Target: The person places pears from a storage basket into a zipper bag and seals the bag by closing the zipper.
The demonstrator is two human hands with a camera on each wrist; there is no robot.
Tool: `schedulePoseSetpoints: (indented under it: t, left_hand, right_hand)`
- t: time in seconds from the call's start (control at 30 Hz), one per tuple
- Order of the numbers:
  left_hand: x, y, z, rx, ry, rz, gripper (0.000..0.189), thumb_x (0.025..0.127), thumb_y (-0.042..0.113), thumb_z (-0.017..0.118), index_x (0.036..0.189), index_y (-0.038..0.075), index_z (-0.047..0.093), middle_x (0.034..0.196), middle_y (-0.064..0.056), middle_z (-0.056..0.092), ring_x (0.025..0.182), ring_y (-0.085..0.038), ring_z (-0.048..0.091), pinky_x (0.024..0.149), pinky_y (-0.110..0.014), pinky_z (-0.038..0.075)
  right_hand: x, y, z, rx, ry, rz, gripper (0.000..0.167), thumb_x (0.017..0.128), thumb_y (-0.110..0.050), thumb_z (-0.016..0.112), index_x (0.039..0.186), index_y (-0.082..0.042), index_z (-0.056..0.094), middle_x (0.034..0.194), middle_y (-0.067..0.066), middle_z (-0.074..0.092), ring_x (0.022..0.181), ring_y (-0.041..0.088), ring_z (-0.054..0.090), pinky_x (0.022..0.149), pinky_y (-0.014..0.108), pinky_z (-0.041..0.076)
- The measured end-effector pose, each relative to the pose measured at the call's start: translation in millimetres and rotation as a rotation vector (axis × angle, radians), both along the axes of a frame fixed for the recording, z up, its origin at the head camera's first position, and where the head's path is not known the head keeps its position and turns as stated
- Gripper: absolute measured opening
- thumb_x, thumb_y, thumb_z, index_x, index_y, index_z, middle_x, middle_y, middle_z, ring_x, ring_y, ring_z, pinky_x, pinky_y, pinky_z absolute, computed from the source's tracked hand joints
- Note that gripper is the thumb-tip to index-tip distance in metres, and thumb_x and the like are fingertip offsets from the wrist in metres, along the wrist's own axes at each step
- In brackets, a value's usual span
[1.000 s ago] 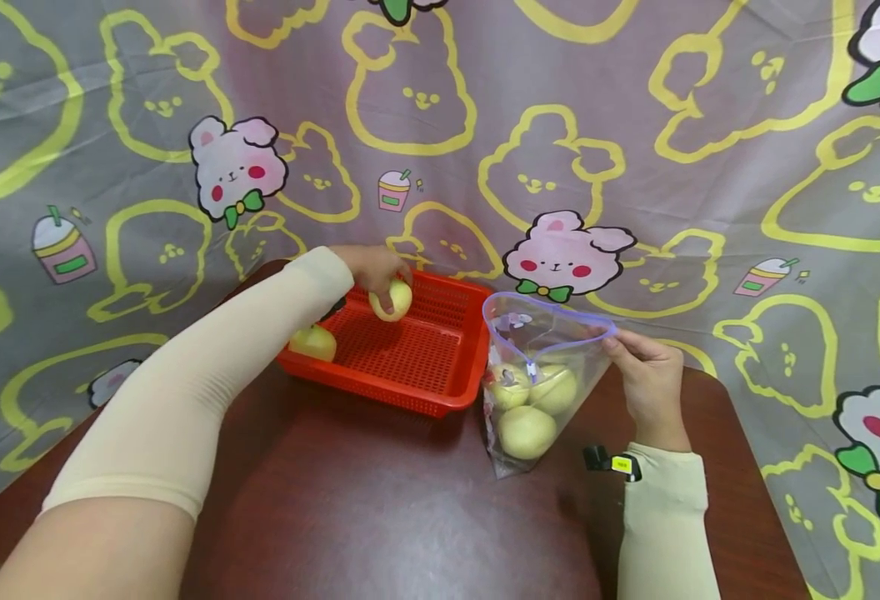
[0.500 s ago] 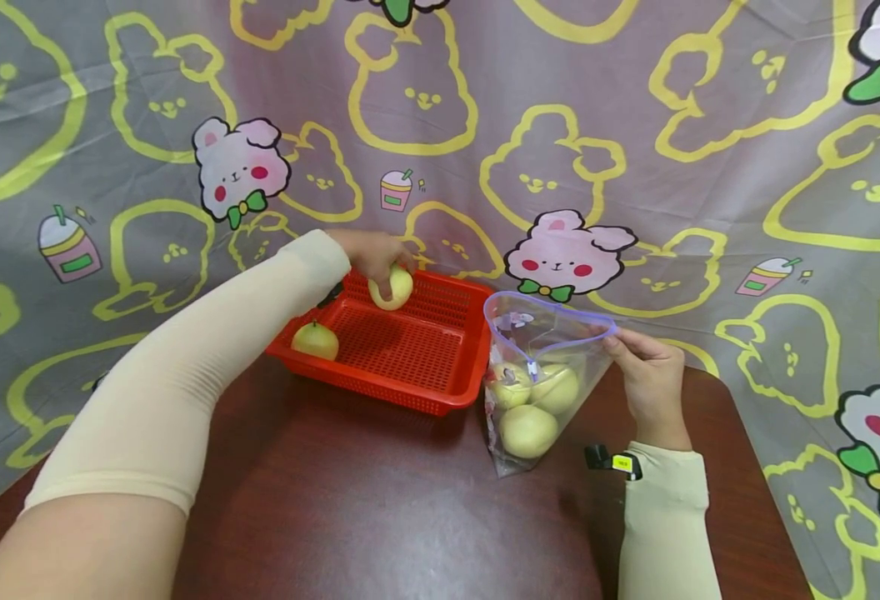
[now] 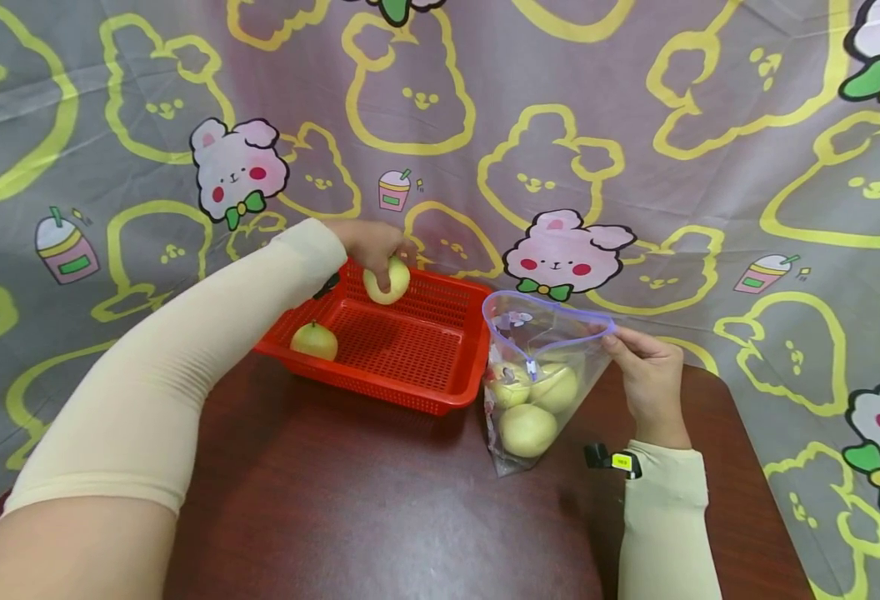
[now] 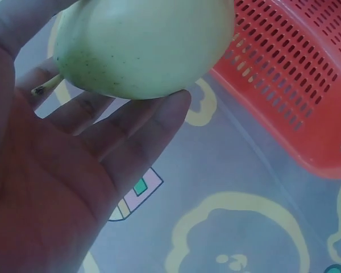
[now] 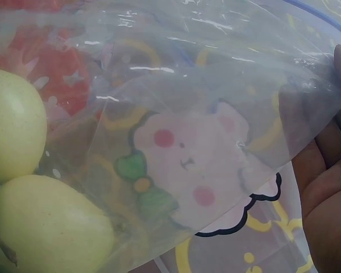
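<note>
My left hand (image 3: 371, 248) grips a round, pale yellow pear (image 3: 387, 280) over the back of the red basket (image 3: 451, 407). In the left wrist view the pear (image 4: 148, 45) lies against my thumb and fingers, its short stem (image 4: 47, 85) pointing toward the palm. One more pear (image 3: 314, 341) sits stem up in the basket's left front corner. My right hand (image 3: 648, 375) pinches the purple-edged mouth of a clear zip bag (image 3: 590, 379), keeping it spread. Inside the bag are 3 pears (image 3: 528, 431). In the right wrist view the fingers (image 5: 324, 148) show at the bag's upper corner.
Basket and bag stand side by side on a dark brown table (image 3: 380, 508). Behind the table hangs a grey curtain (image 3: 440, 75) with cartoon bears and rabbits. A small black wrist device (image 3: 611, 461) sits on the right sleeve.
My left hand has shifted slightly up and to the left with the pear. The pear in the basket's left corner shows more fully from behind the sleeve. The right hand stays at the bag.
</note>
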State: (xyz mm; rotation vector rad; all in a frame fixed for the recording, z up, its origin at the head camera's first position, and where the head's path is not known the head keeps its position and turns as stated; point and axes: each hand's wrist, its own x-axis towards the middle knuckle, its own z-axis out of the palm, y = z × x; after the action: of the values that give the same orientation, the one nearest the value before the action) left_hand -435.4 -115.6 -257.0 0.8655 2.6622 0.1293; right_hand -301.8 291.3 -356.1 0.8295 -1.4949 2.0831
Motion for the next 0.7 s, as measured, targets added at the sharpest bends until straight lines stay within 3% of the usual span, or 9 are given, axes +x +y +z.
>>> schedulePoseSetpoints:
  t: [0.27,0.43,0.7]
  left_hand:
    - [4.7,6.3,8.0,-0.03,0.04,-0.04,0.058,0.073,0.02,0.083,0.127,0.012,0.063,0.124,-0.01,0.058,0.109,-0.028,0.052,0.086,-0.041,0.046]
    - [7.3,11.2,10.6,-0.065,0.055,-0.023,0.06,0.074,0.023,0.084,0.13,0.016,0.062,0.126,-0.007,0.058,0.108,-0.026,0.052,0.087,-0.04,0.046]
    - [14.8,16.4,17.5,-0.027,0.03,-0.003,0.06,0.076,0.019,0.084,0.13,0.017,0.058,0.125,-0.005,0.055,0.106,-0.024,0.052,0.082,-0.039,0.048]
  right_hand:
    - [-0.2,1,0.0,0.012,-0.007,-0.028,0.017,0.084,0.019,0.062,0.1,0.025,0.062,0.094,0.02,0.071,0.091,0.025,0.07,0.08,0.029,0.053]
    - [-0.4,2,-0.4,0.015,-0.011,-0.03,0.017,0.084,0.019,0.062,0.1,0.022,0.064,0.095,0.018,0.071,0.091,0.024,0.07,0.079,0.028,0.054]
    - [1.3,0,0.8,0.008,-0.02,-0.037,0.017,0.083,0.02,0.062,0.1,0.022,0.064,0.094,0.019,0.071,0.09,0.024,0.07,0.079,0.028,0.054]
